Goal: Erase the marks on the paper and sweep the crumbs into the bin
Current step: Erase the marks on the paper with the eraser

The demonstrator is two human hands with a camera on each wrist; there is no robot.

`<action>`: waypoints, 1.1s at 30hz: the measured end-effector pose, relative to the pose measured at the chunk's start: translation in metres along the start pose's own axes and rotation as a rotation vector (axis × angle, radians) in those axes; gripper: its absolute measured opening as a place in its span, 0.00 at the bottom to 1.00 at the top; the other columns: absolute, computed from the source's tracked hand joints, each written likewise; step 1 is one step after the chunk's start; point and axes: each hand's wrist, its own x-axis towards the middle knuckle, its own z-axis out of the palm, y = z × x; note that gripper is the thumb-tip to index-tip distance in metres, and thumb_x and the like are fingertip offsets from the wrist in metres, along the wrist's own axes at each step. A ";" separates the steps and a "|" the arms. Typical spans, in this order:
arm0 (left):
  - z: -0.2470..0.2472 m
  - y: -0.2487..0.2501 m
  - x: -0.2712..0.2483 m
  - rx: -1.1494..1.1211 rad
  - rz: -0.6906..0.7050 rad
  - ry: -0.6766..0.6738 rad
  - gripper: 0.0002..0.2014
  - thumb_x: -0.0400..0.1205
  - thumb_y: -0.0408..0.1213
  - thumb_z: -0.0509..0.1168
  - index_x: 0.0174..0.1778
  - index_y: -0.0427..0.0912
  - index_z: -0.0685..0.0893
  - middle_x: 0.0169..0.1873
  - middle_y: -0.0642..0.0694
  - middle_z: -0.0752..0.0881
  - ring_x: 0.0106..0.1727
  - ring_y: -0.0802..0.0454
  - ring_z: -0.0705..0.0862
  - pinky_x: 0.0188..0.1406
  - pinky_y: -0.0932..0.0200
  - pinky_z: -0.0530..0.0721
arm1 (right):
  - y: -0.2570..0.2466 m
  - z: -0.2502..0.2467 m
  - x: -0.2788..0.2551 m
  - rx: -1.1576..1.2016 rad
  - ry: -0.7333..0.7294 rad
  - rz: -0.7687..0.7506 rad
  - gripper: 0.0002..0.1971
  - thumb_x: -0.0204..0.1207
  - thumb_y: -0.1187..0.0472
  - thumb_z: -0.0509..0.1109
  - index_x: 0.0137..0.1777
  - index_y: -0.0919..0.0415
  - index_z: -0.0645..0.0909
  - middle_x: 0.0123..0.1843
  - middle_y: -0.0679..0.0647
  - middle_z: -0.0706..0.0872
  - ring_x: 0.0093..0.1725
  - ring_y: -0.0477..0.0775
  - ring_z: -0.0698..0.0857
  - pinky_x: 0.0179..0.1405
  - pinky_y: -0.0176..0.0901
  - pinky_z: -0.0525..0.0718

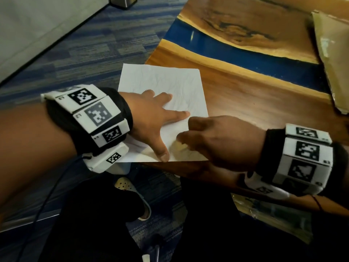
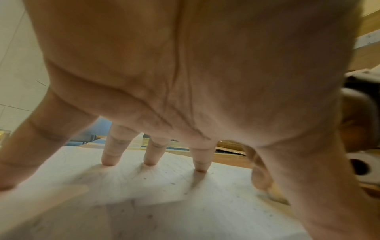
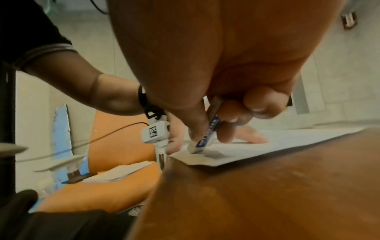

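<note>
1. The paper [image 1: 162, 87] lies at the near left corner of the wooden bench [image 1: 255, 95], its left part hanging past the bench edge over the carpet.
2. The left hand [image 1: 151, 118] lies spread on the paper with straight fingers [image 2: 151, 155]; the left wrist view shows the fingertips pressing into the sheet, the palm arched above it.
3. The right hand [image 1: 217, 138] is at the near right part of the paper, just beside the left thumb. Its fingers [image 3: 226, 129] and thumb are curled round an eraser [image 3: 202, 138], white with a blue printed sleeve.
4. In the right wrist view the bare white end of the eraser touches the paper close to its near edge. A grey smudged patch [image 3: 214, 155] shows on the sheet just beside the eraser tip.
5. Small dark specks [image 2: 172, 183] are scattered over the paper in the left wrist view; faint pencil lines cross the sheet.
6. A flat piece of cardboard [image 1: 332, 59] lies at the far right of the bench, well apart from the paper.
7. A metal bin [image 1: 123, 1] stands on the carpet at the far left, only partly in view.
</note>
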 end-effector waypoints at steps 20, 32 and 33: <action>0.001 -0.001 0.002 0.003 0.005 0.006 0.62 0.56 0.84 0.68 0.78 0.82 0.32 0.87 0.53 0.38 0.86 0.36 0.47 0.78 0.28 0.67 | 0.003 -0.001 -0.009 0.040 -0.039 -0.036 0.19 0.85 0.50 0.60 0.74 0.49 0.75 0.54 0.51 0.78 0.46 0.56 0.82 0.41 0.53 0.87; 0.001 -0.001 0.001 -0.005 0.011 0.004 0.61 0.58 0.82 0.68 0.78 0.82 0.32 0.87 0.53 0.37 0.87 0.37 0.46 0.79 0.28 0.66 | 0.032 -0.005 -0.012 0.081 -0.026 0.073 0.21 0.85 0.53 0.60 0.77 0.49 0.76 0.57 0.49 0.78 0.49 0.52 0.80 0.44 0.42 0.81; 0.001 -0.001 0.001 -0.007 0.011 0.005 0.61 0.58 0.83 0.68 0.78 0.82 0.32 0.87 0.53 0.37 0.87 0.37 0.46 0.79 0.28 0.66 | 0.043 -0.006 -0.013 0.036 -0.019 0.135 0.21 0.87 0.53 0.59 0.79 0.48 0.74 0.57 0.46 0.75 0.49 0.49 0.77 0.42 0.34 0.75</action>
